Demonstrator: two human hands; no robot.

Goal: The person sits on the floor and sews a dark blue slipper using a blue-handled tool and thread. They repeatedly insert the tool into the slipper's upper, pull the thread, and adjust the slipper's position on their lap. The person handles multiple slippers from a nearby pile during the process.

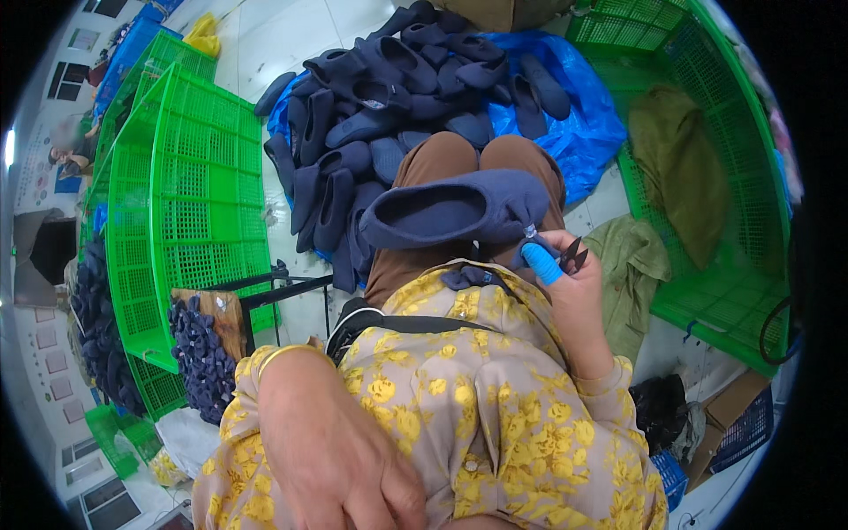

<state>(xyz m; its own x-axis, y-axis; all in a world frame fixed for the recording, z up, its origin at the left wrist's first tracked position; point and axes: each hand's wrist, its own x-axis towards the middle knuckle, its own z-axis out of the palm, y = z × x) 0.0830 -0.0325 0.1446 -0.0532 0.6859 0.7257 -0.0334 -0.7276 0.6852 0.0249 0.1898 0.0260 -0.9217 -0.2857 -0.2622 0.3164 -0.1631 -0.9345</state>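
A dark navy fabric slip-on shoe (450, 212) lies across my lap, its opening facing up. My right hand (574, 287) pinches its gathered toe end, with blue wrapping on a finger. Dark-bladed thread snips (574, 256) are also held in that hand, blades sticking out past the fingers. A small navy fabric bow (468, 277) rests on my shirt below the shoe. Close to the lower edge, my left hand (344, 450) is raised in front of my chest, fingers bent; their tips are out of sight, and whatever they hold is hidden.
Beyond my knees, a heap of navy shoes (389, 97) lies on a blue plastic sheet (565, 132). Green plastic crates (208, 185) stand left, and another crate (707, 305) with olive cloth (680, 168) right. Navy bows (201, 358) pile up on a wooden stool (225, 322) at my left.
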